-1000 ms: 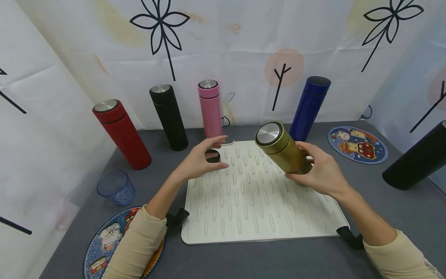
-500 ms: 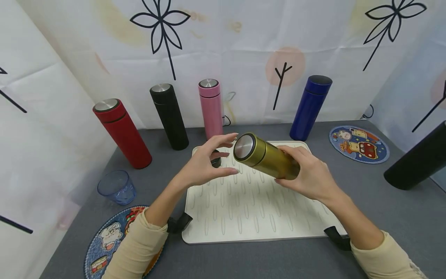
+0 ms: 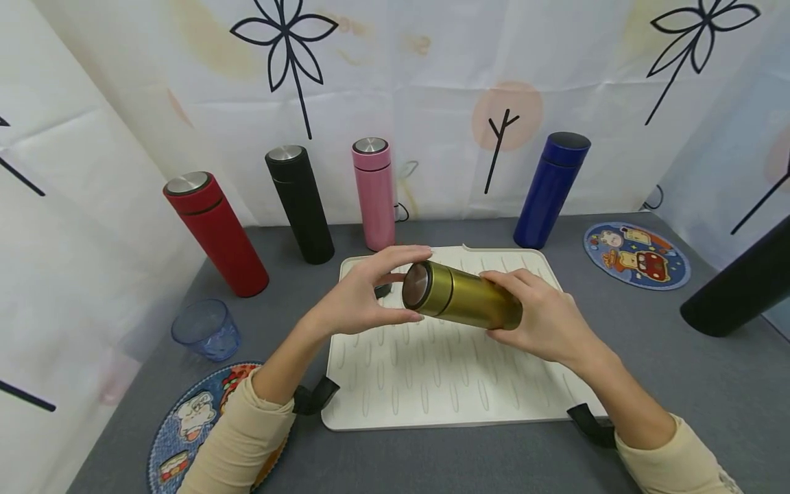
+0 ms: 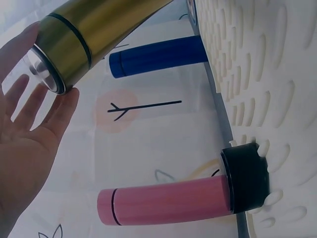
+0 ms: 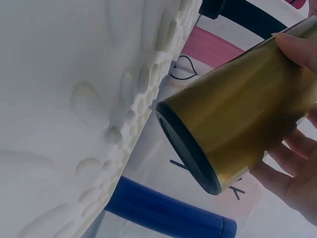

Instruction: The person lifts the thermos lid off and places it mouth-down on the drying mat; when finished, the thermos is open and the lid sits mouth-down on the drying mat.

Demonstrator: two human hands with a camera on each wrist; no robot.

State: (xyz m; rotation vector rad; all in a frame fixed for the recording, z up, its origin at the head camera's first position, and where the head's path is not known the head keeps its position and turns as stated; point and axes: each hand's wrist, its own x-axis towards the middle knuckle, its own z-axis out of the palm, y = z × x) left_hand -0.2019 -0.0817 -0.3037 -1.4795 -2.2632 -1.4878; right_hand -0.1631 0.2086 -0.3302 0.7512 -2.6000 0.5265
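Observation:
A gold bottle with a silver-topped lid lies tilted in the air above the white mat, its lid end toward the left. My right hand grips it near the base, which shows dark in the right wrist view beside the fingers. Around the lid end are the thumb and fingertips of my left hand, touching its edges in the left wrist view; the palm stays off the lid. A short black round object stands on the mat, partly hidden behind my left hand in the head view.
Red, black, pink and blue bottles stand along the back. A large black cylinder is at the right. A blue glass and patterned round mats lie at the sides.
My right hand has carried the gold bottle leftward and tipped it closer to level. My left hand has moved slightly right, and its fingertips have come round the lid end.

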